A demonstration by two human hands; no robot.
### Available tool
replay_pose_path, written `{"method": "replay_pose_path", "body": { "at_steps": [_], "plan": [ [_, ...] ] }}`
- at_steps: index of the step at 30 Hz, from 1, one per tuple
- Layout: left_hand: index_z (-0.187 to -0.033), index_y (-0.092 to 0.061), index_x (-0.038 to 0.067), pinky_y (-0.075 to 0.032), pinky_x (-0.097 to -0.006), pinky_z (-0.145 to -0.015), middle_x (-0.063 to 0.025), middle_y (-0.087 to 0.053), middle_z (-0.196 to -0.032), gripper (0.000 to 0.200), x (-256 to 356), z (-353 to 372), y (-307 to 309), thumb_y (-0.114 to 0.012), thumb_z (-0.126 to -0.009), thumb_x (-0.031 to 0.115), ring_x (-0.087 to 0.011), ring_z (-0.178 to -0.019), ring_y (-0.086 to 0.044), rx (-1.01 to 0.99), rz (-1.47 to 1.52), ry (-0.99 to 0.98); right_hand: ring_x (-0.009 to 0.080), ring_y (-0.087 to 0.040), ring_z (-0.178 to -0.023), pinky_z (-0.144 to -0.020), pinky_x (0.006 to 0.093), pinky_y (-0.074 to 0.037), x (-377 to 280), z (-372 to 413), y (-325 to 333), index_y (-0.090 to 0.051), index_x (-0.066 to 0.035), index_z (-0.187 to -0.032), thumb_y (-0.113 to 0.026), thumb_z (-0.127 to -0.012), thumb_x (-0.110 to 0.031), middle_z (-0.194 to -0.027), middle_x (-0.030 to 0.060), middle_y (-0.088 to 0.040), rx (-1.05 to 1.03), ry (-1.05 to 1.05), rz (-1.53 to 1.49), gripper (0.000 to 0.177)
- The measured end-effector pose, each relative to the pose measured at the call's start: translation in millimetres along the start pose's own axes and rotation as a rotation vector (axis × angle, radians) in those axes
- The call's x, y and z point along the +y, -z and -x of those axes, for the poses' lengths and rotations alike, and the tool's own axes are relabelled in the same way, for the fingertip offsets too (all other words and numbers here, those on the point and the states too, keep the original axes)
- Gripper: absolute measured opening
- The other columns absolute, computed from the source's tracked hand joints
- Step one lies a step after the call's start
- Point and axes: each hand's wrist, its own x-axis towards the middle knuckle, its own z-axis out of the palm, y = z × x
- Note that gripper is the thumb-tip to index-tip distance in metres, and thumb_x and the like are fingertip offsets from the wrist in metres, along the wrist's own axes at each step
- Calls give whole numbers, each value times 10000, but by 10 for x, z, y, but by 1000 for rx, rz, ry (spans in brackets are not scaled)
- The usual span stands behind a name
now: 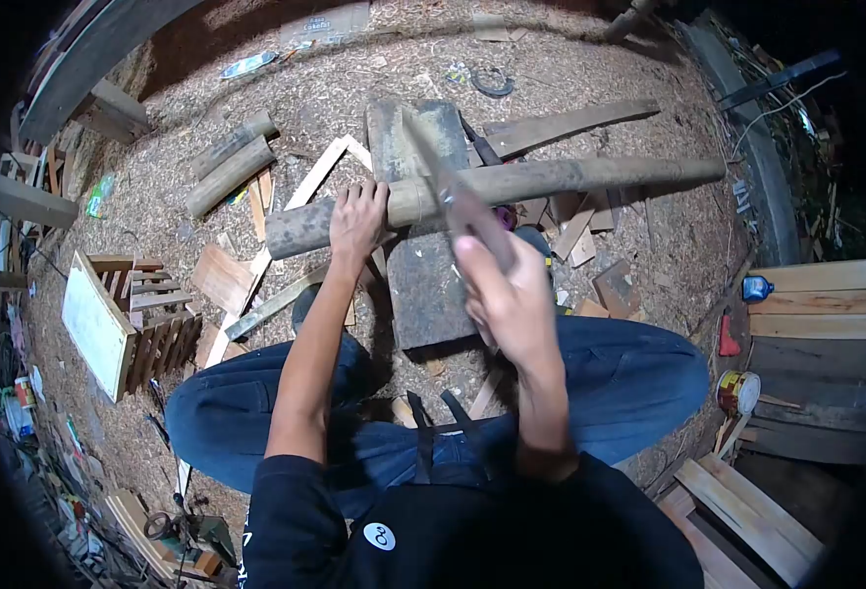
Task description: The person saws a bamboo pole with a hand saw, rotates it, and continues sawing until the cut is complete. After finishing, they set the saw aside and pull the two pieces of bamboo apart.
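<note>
Pinning the pole (531,182), upper centre of the frame, near its left end under curled left fingers (362,194), I grip with right fingers (476,259) a blurred blade (427,147) slanting across its sideways axis.

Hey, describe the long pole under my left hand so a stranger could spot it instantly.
Start at the blue trousers, then find the grey block in front of them. The long pole lies across it, under the left hand. It is round, unlike the flat board beyond it, and far longer than the two round pieces nearby.
</note>
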Motion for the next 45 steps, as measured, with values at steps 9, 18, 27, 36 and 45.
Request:
{"method": "replay_pose_path", "body": {
  "at_steps": [9, 18, 27, 36, 45],
  "plan": [
    [-1218, -426, 55, -554, -445, -613, -193, -666, -859, 1091, -348, -278, -174, -820, -431, 701, -361, -738, -692, -330, 250, 58, 82, -417, -551, -490, 313, -337, 983, -518, -81, -518, -15, -681, -611, -901, -254, -554, -4, -441, 102, 178, -89, 338],
    [-1168, -512, 116, -467, -450, -855, -113, -588, -1079, 872, -197, -365, 1, -894, -468, 467, -283, -987, -642, -82, 81, 64, 91, -426, -539, -491, 324, -345, 1508, -526, -155, -529, -6, -679, -611, -890, -227, -556, 0, -457, 115, 95, -168, 317],
    [-1155, -516, 89, -523, -433, -798, -126, -656, -969, 889, -305, -482, -141, -872, -452, 502, -308, -944, -655, -165, 124, 59, 85, -427, -537, -491, 313, -347, 1660, -702, -328, -536, -28, -671, -611, -901, -258, -564, -14, -461, 62, -39, -247, 334],
    [-1229, -433, 54, -533, -424, -836, -155, -663, -976, 1008, -336, -510, -44, -898, -454, 501, -321, -935, -671, -368, 203, 94, 74, -429, -430, -396, 263, -327, 1483, -763, -540, -522, -54, -695, -600, -915, -233, -531, -23, -450, 132, 95, -121, 294],
    [-1320, -417, 71, -495, -472, -863, -139, -657, -1015, 1093, -231, -469, 58, -893, -445, 521, -314, -969, -665, -402, 160, 159, 146, -452, -507, -503, 377, -379, 1497, -574, -545, -534, 31, -682, -580, -870, -201, -535, 85, -458, 237, 110, 46, 302]
  ]
}}
